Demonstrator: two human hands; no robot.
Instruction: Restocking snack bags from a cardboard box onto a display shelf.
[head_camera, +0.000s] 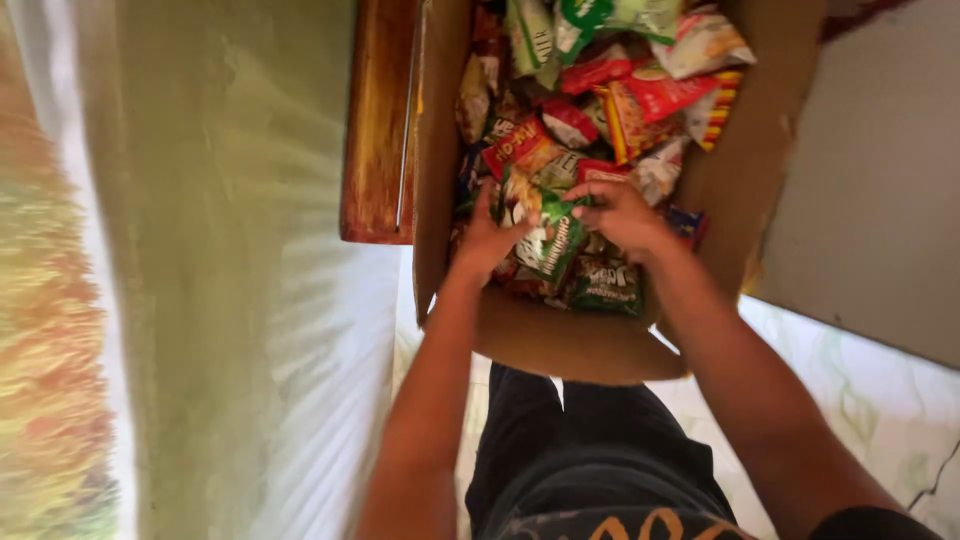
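1. The person stands over an open cardboard box (560, 340) filled with small snack packets, both bare arms reaching down into it.
2. The left hand (487, 238) rests on the packets at the near left of the box, its fingers (486, 205) spread and pressed down against the edge of a green snack packet (552, 240).
3. The right hand (620, 215) lies on the same green snack packet from the other side; its fingers (580, 190) are curled over the packet's top edge, pinching it.
4. The green snack packet sits in the near part of the box, between the two hands, on top of other packets.
5. A darker green packet (605, 285) lies just below it, against the box's near wall.
6. Farther in, red packets (520, 145) and red and yellow ones (640, 115) are heaped together, with white and green packets (600, 15) at the far end.
7. A brown wooden board (378, 120) stands just beside the box's left wall.
8. The person's dark trousers (590, 450) show below the box, above a pale marbled floor (880, 400).
9. A pale green wall (220, 270) fills the left side, blurred.
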